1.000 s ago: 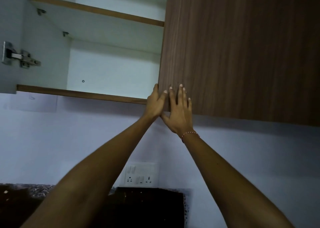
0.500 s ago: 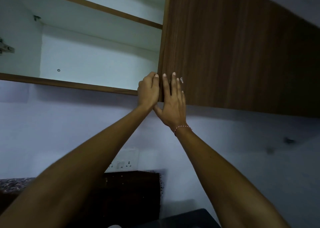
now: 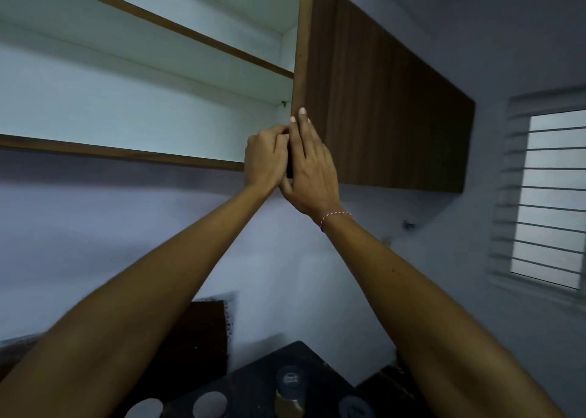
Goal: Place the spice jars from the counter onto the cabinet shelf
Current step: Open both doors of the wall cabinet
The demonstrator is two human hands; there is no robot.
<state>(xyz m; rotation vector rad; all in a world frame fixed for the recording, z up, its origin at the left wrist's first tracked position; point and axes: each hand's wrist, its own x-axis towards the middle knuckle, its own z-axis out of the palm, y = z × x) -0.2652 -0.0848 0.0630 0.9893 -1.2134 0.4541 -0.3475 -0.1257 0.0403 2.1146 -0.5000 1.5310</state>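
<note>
— Where does the view look from?

— There is one view only, worn on the person's head, wide-angle. It tilts steeply upward at the open cabinet (image 3: 152, 78), which fills the upper left of the frame, with its wooden door (image 3: 390, 107) in the upper middle.

— How near is it?

— Within arm's reach. Both forearms rise from the bottom corners and meet at centre, where the left hand (image 3: 265, 157) and right hand (image 3: 312, 170) are at the door's edge.

— What lies at the margins?

— A window (image 3: 551, 195) at the right edge, and the dark worktop (image 3: 253, 376) with spice jars (image 3: 290, 392) along the bottom centre, bent by the lens.
</note>
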